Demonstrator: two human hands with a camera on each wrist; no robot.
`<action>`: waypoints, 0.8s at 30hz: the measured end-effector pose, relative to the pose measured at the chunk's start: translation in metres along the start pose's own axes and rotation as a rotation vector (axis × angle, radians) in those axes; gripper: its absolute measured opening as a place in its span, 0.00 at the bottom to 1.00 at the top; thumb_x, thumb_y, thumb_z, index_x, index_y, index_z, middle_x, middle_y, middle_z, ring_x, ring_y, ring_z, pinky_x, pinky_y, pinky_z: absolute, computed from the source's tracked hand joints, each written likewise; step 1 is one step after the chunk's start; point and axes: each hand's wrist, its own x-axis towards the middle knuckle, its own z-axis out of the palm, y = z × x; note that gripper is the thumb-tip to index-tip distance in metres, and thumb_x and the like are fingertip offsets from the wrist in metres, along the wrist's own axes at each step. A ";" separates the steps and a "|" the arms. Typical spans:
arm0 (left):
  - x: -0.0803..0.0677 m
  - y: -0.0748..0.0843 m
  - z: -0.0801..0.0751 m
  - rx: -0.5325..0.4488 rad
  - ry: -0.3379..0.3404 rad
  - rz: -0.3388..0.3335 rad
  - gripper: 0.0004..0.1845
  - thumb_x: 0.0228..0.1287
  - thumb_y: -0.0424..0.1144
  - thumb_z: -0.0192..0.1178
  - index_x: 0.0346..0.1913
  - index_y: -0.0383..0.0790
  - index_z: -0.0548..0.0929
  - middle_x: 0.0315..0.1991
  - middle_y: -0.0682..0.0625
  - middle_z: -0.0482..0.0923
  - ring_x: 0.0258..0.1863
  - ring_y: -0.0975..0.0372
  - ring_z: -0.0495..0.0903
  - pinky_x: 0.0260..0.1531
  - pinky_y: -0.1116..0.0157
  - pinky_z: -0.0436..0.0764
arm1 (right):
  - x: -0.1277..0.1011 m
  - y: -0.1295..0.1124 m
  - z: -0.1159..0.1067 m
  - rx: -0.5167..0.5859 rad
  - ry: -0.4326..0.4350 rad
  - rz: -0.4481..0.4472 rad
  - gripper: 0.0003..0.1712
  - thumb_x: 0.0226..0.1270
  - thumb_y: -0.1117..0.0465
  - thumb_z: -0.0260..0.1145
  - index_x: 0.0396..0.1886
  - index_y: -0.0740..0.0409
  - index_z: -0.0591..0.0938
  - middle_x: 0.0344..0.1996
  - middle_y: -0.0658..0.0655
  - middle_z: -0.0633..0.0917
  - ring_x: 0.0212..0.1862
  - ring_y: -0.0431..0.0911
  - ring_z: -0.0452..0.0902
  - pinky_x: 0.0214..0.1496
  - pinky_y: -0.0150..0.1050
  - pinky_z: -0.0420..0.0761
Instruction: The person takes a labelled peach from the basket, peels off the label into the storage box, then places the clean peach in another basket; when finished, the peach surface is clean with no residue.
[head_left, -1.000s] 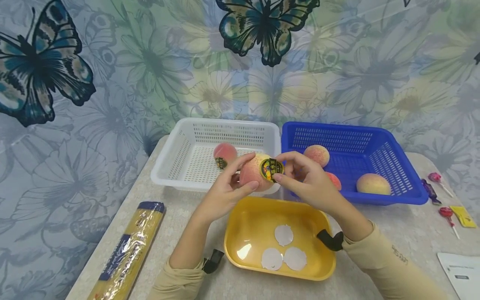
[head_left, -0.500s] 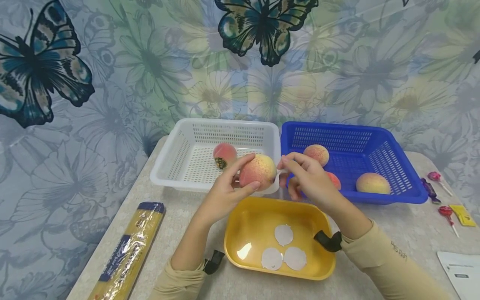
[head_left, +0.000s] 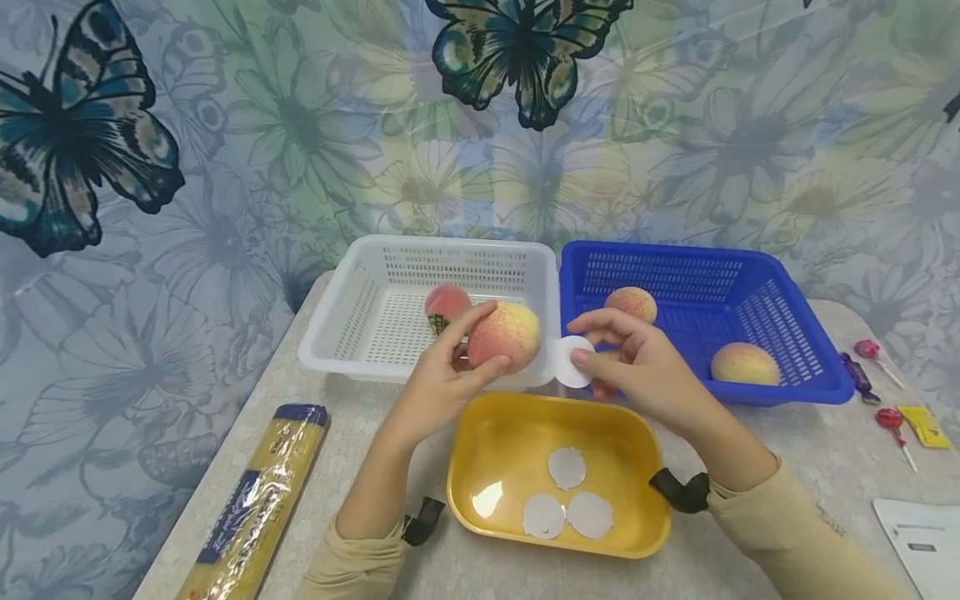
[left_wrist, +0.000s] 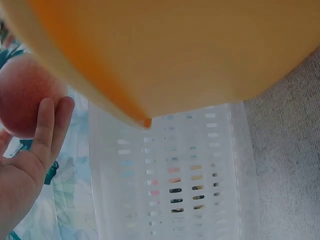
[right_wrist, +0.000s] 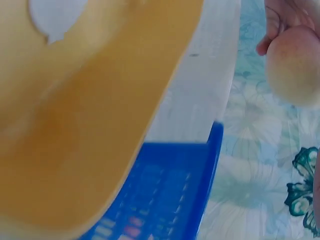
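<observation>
My left hand holds a yellow-and-red peach above the front of the white basket, fingers and thumb curled round its left side. No label shows on the side of this peach facing the head camera. To its right, my right hand pinches a round sticker between thumb and fingers, its white underside showing. In the left wrist view the same peach rests against the fingers. Below both hands sits a yellow tray with white discs stuck inside.
Another peach with a dark label lies in the white basket. The blue basket has peaches in it. A pasta packet lies left; lollipops, candies and a white paper lie right.
The black-and-yellow label has come off the peach with my right hand. That hand has moved away to the right, and the sticker's white back now shows. The held peach has shifted slightly left.
</observation>
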 end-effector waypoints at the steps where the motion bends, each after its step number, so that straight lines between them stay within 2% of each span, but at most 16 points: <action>1: 0.000 0.000 -0.001 0.001 0.004 0.000 0.34 0.65 0.47 0.67 0.71 0.65 0.66 0.67 0.57 0.68 0.46 0.56 0.81 0.43 0.60 0.85 | -0.003 0.002 -0.002 -0.015 0.006 -0.001 0.21 0.68 0.54 0.68 0.57 0.54 0.77 0.37 0.52 0.83 0.24 0.49 0.76 0.30 0.37 0.83; 5: 0.000 0.000 -0.003 -0.003 0.018 -0.002 0.33 0.65 0.47 0.67 0.71 0.65 0.66 0.65 0.55 0.70 0.46 0.56 0.80 0.43 0.61 0.84 | -0.015 0.016 -0.011 -0.112 0.010 -0.017 0.18 0.69 0.54 0.67 0.55 0.52 0.79 0.33 0.53 0.82 0.27 0.48 0.76 0.28 0.37 0.81; 8: 0.000 -0.001 -0.006 -0.007 0.026 0.003 0.34 0.65 0.45 0.67 0.71 0.63 0.66 0.64 0.53 0.70 0.47 0.55 0.80 0.44 0.62 0.83 | -0.023 0.031 -0.015 -0.178 -0.021 -0.067 0.16 0.71 0.57 0.65 0.55 0.55 0.79 0.33 0.54 0.80 0.29 0.48 0.77 0.29 0.35 0.80; 11: 0.001 -0.002 -0.007 -0.016 0.028 0.005 0.34 0.66 0.44 0.66 0.72 0.62 0.66 0.65 0.52 0.70 0.47 0.55 0.79 0.44 0.63 0.83 | -0.029 0.046 -0.017 -0.241 -0.053 -0.102 0.13 0.70 0.59 0.66 0.53 0.53 0.80 0.34 0.52 0.79 0.30 0.45 0.74 0.31 0.32 0.77; 15: 0.002 -0.003 -0.009 -0.024 0.025 0.000 0.34 0.66 0.43 0.66 0.72 0.61 0.65 0.63 0.50 0.70 0.46 0.55 0.78 0.43 0.65 0.82 | -0.034 0.060 -0.015 -0.417 -0.099 -0.083 0.11 0.68 0.54 0.68 0.49 0.45 0.84 0.34 0.46 0.80 0.33 0.42 0.72 0.34 0.32 0.73; 20: 0.001 -0.002 -0.010 -0.033 0.018 -0.001 0.34 0.66 0.42 0.66 0.73 0.61 0.65 0.63 0.49 0.71 0.48 0.55 0.77 0.44 0.66 0.82 | -0.036 0.072 -0.006 -0.650 -0.219 -0.046 0.13 0.64 0.50 0.71 0.47 0.44 0.85 0.40 0.39 0.83 0.43 0.41 0.74 0.47 0.37 0.79; 24: 0.001 -0.003 -0.010 -0.048 0.019 0.000 0.34 0.66 0.42 0.66 0.73 0.60 0.66 0.62 0.49 0.71 0.48 0.55 0.77 0.45 0.67 0.82 | -0.036 0.080 0.003 -0.780 -0.301 -0.059 0.11 0.60 0.53 0.74 0.43 0.42 0.85 0.33 0.38 0.80 0.39 0.38 0.70 0.43 0.34 0.74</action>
